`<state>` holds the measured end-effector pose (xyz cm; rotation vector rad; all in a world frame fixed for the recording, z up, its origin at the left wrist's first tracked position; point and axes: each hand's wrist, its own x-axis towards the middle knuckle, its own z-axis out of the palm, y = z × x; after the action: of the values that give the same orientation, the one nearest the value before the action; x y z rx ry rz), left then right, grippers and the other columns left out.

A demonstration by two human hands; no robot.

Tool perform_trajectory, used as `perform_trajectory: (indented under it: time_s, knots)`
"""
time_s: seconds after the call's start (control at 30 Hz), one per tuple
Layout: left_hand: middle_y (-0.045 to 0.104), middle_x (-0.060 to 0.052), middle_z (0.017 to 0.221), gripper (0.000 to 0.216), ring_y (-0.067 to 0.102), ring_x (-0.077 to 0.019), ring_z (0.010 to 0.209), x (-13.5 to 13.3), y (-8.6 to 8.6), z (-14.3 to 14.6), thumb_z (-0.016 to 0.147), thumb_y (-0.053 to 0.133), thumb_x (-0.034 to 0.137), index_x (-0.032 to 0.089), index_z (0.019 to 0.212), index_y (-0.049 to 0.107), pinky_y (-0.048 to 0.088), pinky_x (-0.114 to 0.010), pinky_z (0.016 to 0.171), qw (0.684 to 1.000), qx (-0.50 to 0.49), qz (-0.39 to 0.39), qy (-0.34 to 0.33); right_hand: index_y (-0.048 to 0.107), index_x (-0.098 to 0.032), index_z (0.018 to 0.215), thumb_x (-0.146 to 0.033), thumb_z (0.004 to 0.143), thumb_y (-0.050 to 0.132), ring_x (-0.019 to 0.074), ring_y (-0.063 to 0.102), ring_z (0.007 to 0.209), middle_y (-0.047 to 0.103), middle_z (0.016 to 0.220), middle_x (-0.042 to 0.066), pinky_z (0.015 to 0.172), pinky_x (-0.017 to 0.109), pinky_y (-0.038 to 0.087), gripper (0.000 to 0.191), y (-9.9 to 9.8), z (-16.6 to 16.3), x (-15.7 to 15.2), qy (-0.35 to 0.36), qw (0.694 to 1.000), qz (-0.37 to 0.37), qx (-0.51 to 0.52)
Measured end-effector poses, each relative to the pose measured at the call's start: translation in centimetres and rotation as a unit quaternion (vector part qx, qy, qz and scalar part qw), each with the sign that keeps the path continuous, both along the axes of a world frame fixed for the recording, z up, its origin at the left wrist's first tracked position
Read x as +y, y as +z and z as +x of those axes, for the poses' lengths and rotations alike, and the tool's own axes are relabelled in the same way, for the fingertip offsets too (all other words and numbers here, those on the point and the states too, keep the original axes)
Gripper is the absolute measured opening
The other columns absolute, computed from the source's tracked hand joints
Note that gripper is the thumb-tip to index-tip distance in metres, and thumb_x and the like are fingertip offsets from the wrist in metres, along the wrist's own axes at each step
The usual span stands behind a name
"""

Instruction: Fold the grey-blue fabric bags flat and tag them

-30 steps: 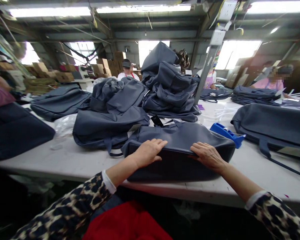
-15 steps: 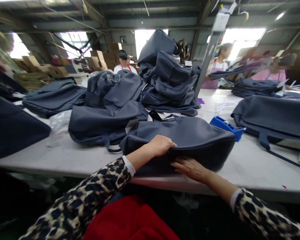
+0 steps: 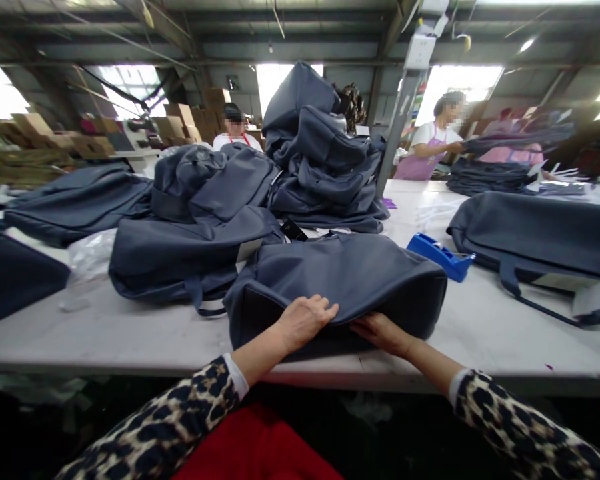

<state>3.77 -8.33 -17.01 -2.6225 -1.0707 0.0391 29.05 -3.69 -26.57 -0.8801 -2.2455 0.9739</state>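
A dark blue bag (image 3: 330, 267) lies on its side at the table's front edge, its near edge sagging in the middle. My left hand (image 3: 307, 321) is closed on that edge, fingers curled over the seam. Just right of it, my right hand (image 3: 383, 332) reaches under the same edge against the bag's dark near side; its fingertips are partly hidden by the fabric. A black tag (image 3: 294, 231) and a pale card (image 3: 249, 252) lie at the bag's back left. A blue tape dispenser (image 3: 440, 257) stands behind its right end.
Another bag (image 3: 180, 257) with a strap lies to the left, near crumpled clear plastic (image 3: 87, 263). A tall heap of bags (image 3: 325, 160) rises behind. On the right is a further bag (image 3: 545, 230). Beyond a metal post (image 3: 397, 127), a person in a purple apron (image 3: 423, 157) handles dark fabric.
My left hand has pulled the bag's near edge down, so it now sags. My right hand has slid under that edge. The view has shifted a little to the right.
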Motion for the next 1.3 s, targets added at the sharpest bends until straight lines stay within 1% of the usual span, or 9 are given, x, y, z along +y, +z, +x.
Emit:
perform_trajectory:
  time_s: [0.17, 0.4, 0.47, 0.53, 0.63, 0.73, 0.87, 1.0, 1.3]
  knots:
    - [0.065, -0.007, 0.091, 0.037, 0.063, -0.0204, 0.083, -0.6, -1.3, 0.7, 0.092, 0.050, 0.007, 0.013, 0.128, 0.054, 0.049, -0.029, 0.057, 1.000, 0.006, 0.001, -0.021, 0.072, -0.016, 0.103, -0.057, 0.090, 0.051, 0.0250, 0.074, 0.079, 0.076, 0.089, 0.013, 0.070, 0.038, 0.060, 0.048, 1.1, 5.7, 0.8, -0.157, 0.980, -0.106, 0.054]
    - [0.066, -0.009, 0.094, 0.039, 0.064, -0.0195, 0.083, -0.6, -3.2, 1.2, 0.091, 0.049, 0.005, 0.010, 0.129, 0.053, 0.050, -0.028, 0.060, 1.000, -0.010, 0.011, -0.016, 0.071, -0.016, 0.097, -0.064, 0.078, 0.062, 0.0262, 0.073, 0.074, 0.075, 0.080, 0.013, 0.068, 0.040, 0.058, 0.053, 2.7, 10.4, -1.3, -0.313, 0.938, -0.127, 0.078]
    - [0.066, -0.008, 0.093, 0.039, 0.064, -0.0196, 0.082, -0.6, -3.3, 1.1, 0.091, 0.049, 0.004, 0.011, 0.129, 0.053, 0.050, -0.029, 0.059, 1.000, -0.010, 0.015, -0.020, 0.070, -0.018, 0.101, -0.062, 0.077, 0.065, 0.0277, 0.071, 0.082, 0.075, 0.087, 0.012, 0.078, 0.046, 0.056, 0.050, 4.4, 11.2, -2.5, -0.370, 0.925, -0.044, 0.069]
    - [0.065, -0.008, 0.092, 0.039, 0.063, -0.0196, 0.081, -0.7, -3.3, 1.0, 0.090, 0.049, 0.004, 0.011, 0.129, 0.053, 0.050, -0.029, 0.058, 1.000, -0.007, 0.017, -0.024, 0.065, -0.021, 0.116, -0.053, 0.081, 0.067, 0.0309, 0.064, 0.104, 0.070, 0.111, 0.013, 0.094, 0.051, 0.049, 0.048, 6.9, 11.2, -3.4, -0.393, 0.909, 0.142, 0.003]
    - [0.065, -0.008, 0.093, 0.041, 0.063, -0.0198, 0.082, -1.0, -3.3, 0.9, 0.090, 0.049, 0.003, 0.011, 0.130, 0.052, 0.050, -0.029, 0.059, 1.000, -0.004, 0.017, -0.024, 0.048, -0.023, 0.140, -0.034, 0.082, 0.071, 0.0332, 0.040, 0.135, 0.048, 0.145, 0.013, 0.111, 0.052, 0.032, 0.063, 10.8, 10.4, -3.0, -0.263, 0.847, 0.405, -0.221]
    - [0.064, -0.008, 0.095, 0.043, 0.063, -0.0195, 0.084, -1.3, -3.3, 0.6, 0.090, 0.049, 0.003, 0.011, 0.132, 0.051, 0.051, -0.029, 0.061, 1.000, -0.009, 0.016, -0.020, 0.044, -0.020, 0.141, -0.021, 0.072, 0.079, 0.0314, 0.042, 0.129, 0.052, 0.139, 0.011, 0.114, 0.047, 0.026, 0.078, 12.5, 9.7, -1.3, -0.136, 0.796, 0.457, -0.373]
    - [0.063, -0.006, 0.096, 0.046, 0.062, -0.0186, 0.085, -1.9, -3.7, 0.0, 0.090, 0.048, 0.004, 0.014, 0.136, 0.048, 0.051, -0.028, 0.063, 1.000, -0.019, 0.013, -0.012, 0.060, -0.019, 0.113, -0.018, 0.073, 0.075, 0.0267, 0.049, 0.101, 0.063, 0.107, 0.008, 0.101, 0.041, 0.032, 0.043, 11.5, 10.2, -0.3, -0.131, 0.782, 0.461, -0.399]
    - [0.062, -0.006, 0.097, 0.048, 0.060, -0.0171, 0.085, -2.6, -4.1, -0.4, 0.091, 0.046, 0.004, 0.016, 0.138, 0.046, 0.051, -0.027, 0.067, 0.999, -0.036, 0.019, 0.006, 0.061, -0.021, 0.096, -0.014, 0.087, 0.057, 0.0223, 0.046, 0.085, 0.061, 0.091, 0.005, 0.087, 0.036, 0.031, 0.012, 9.5, 11.0, -1.6, -0.138, 0.783, 0.468, -0.385]
    - [0.062, -0.008, 0.095, 0.043, 0.059, -0.0194, 0.085, -4.0, -4.8, 0.5, 0.092, 0.048, 0.006, 0.011, 0.134, 0.050, 0.046, -0.030, 0.063, 0.998, -0.017, 0.058, 0.027, 0.059, -0.018, 0.089, 0.000, 0.078, 0.049, 0.0211, 0.048, 0.083, 0.060, 0.086, 0.005, 0.077, 0.032, 0.031, 0.024, 3.5, 11.6, -3.6, -0.173, 0.829, 0.401, -0.349]
